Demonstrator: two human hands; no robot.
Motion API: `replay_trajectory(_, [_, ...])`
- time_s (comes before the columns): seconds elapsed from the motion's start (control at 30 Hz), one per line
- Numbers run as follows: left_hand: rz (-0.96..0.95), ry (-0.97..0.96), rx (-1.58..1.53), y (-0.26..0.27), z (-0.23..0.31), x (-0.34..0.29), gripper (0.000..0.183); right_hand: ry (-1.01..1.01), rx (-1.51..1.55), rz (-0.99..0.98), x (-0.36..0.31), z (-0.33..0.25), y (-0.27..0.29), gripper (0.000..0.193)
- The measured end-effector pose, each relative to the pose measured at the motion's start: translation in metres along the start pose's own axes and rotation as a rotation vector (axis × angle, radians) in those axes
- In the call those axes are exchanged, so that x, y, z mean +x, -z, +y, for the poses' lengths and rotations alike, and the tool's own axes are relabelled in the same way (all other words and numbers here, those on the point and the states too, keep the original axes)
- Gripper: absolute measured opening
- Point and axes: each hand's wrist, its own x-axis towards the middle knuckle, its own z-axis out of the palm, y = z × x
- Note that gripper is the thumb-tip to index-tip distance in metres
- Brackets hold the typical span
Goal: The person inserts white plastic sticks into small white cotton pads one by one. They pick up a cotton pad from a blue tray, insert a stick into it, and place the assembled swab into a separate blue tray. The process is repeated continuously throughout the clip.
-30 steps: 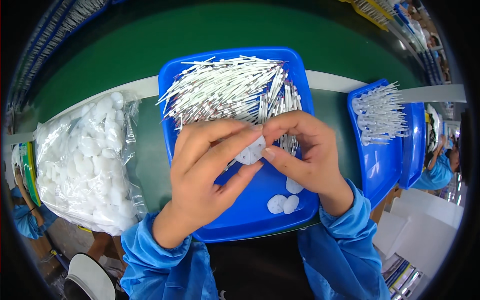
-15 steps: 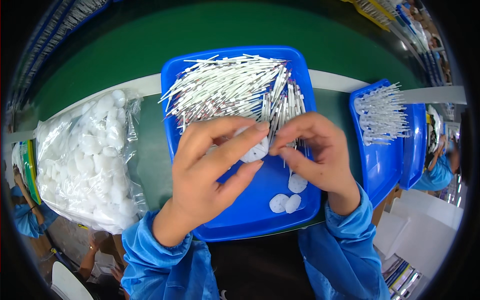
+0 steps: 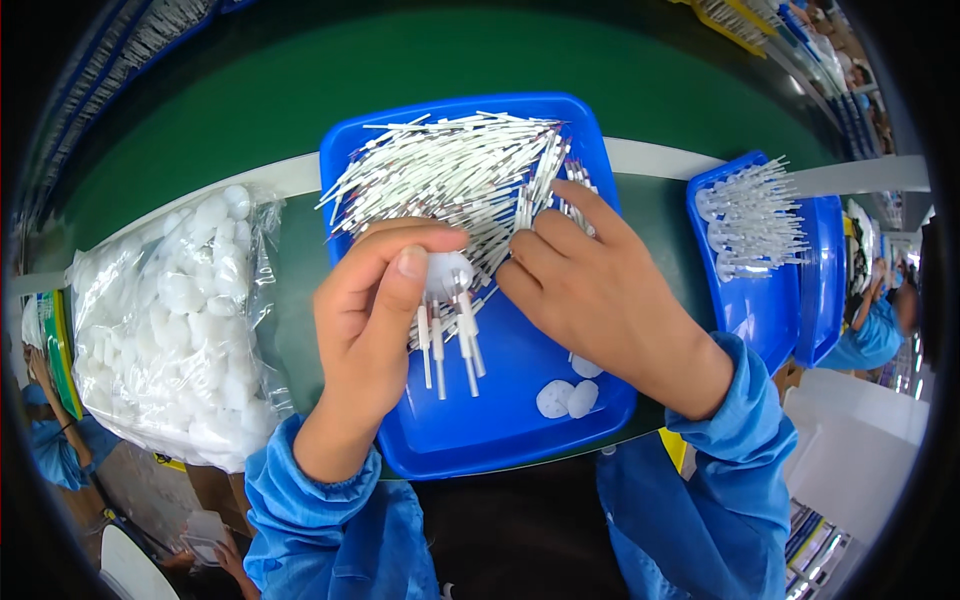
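Note:
My left hand pinches a small white round pad between thumb and fingers. Several thin white sticks hang from the pad, pointing down toward the near part of the blue tray. My right hand is over the pile of sticks, back upward and fingers curled. Its thumb and the fingertips are mostly hidden, so what they grip cannot be made out. The far part of the tray holds a large heap of white sticks with dark bands. Loose speckled white pads lie near its right front corner.
A clear plastic bag of white pads lies left of the tray. On the right, a smaller blue tray holds pads bristling with sticks. The green table extends behind. Other people in blue sleeves work at both sides.
My left hand has drawn back and turned, bringing the sticks in the pad into view. The right hand has turned over, away from the pad and onto the stick pile.

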Motion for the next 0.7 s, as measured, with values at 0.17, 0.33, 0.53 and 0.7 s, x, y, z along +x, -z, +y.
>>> replay_trajectory(0.17, [-0.019,0.028,-0.162,0.002,0.001,0.0,0.04,-0.062,0.279,0.077,0.002,0.019,0.006,0.018])
replay_trajectory(0.33, [-0.066,-0.107,0.071,0.001,0.001,0.002,0.062,-0.375,1.037,0.49,-0.022,0.014,-0.011,0.023])
replay_trajectory(0.53, [-0.055,-0.102,0.049,-0.008,-0.005,-0.002,0.057,-0.368,1.193,0.46,-0.014,-0.004,-0.023,0.017])
replay_trajectory(0.7, [-0.062,-0.09,0.044,-0.004,-0.005,-0.002,0.047,-0.456,1.028,0.44,-0.015,-0.007,-0.019,0.023])
